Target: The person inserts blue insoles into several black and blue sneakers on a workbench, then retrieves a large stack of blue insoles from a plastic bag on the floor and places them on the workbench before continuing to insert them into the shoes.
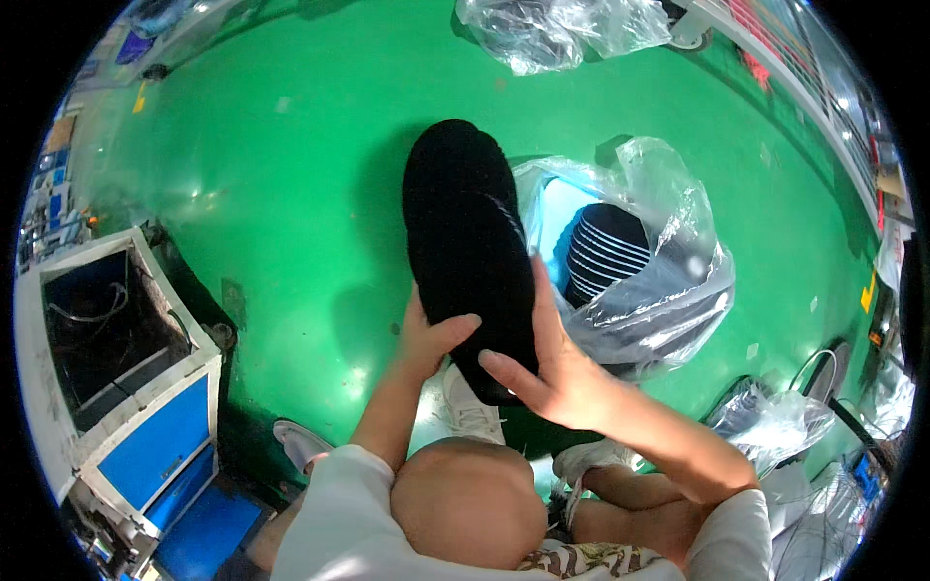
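Between my two hands is a thick stack of black socks (463,228), held up over the green floor with its rounded end pointing away from me. My left hand (431,339) grips its near left side, thumb across the top. On the near right side my right hand (557,373) clasps it, thumb on top and fingers along the edge. Just right of the stack, an opened clear plastic bag (693,290) stands on the floor. Inside it are black socks with white stripes (612,247) and a light blue sheet or lining (557,215).
A white and blue machine cabinet (160,455) with an open top stands at the left. Another clear plastic bag (572,34) lies at the far side, by a wheeled rack (775,48). More plastic wrapping (775,421) is at the lower right. A light shoe (300,443) shows near the cabinet.
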{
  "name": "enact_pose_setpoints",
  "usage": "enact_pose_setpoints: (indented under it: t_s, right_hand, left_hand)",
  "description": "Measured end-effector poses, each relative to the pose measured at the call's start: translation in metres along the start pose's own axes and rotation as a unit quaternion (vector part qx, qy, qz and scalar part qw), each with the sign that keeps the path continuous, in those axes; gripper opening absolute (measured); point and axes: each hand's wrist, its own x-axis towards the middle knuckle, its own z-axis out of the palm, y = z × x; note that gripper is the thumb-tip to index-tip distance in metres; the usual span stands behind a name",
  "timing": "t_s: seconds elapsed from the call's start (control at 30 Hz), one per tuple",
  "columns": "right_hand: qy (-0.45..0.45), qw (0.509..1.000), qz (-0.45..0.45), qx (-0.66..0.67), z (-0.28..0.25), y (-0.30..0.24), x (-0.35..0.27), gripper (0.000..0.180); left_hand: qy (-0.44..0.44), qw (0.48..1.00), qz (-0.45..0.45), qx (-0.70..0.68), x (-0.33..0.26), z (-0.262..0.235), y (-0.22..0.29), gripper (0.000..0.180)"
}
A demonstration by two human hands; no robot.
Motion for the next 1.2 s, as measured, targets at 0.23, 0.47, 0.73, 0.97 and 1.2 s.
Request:
enact_pose_setpoints:
  t_s: [0.23,0.47,0.73,0.97,1.2]
  right_hand:
    - [0.086,0.954,0.099,-0.271,-0.048,0.074,0.034,0.027]
    - [-0.04,0.757,0.34,-0.556,-0.056,0.161,0.085,0.076]
    - [0.06,0.84,0.375,-0.387,-0.065,0.158,0.1,0.075]
    - [0.067,0.9,0.035,-0.429,-0.058,0.117,0.083,0.026]
    - [0.134,0.984,-0.02,-0.119,-0.081,0.076,0.063,0.021]
  left_hand:
    - [0.035,0.992,0.01,-0.119,0.0,-0.006,0.037,0.075]
    - [0.078,0.99,-0.02,-0.112,0.007,-0.021,0.027,0.07]
    - [0.118,0.985,-0.022,-0.128,0.022,-0.024,0.025,0.07]
    - [0.119,0.981,-0.004,-0.152,0.024,-0.031,0.026,0.068]
    - [0.109,0.974,-0.075,-0.183,0.021,-0.052,0.019,0.057]
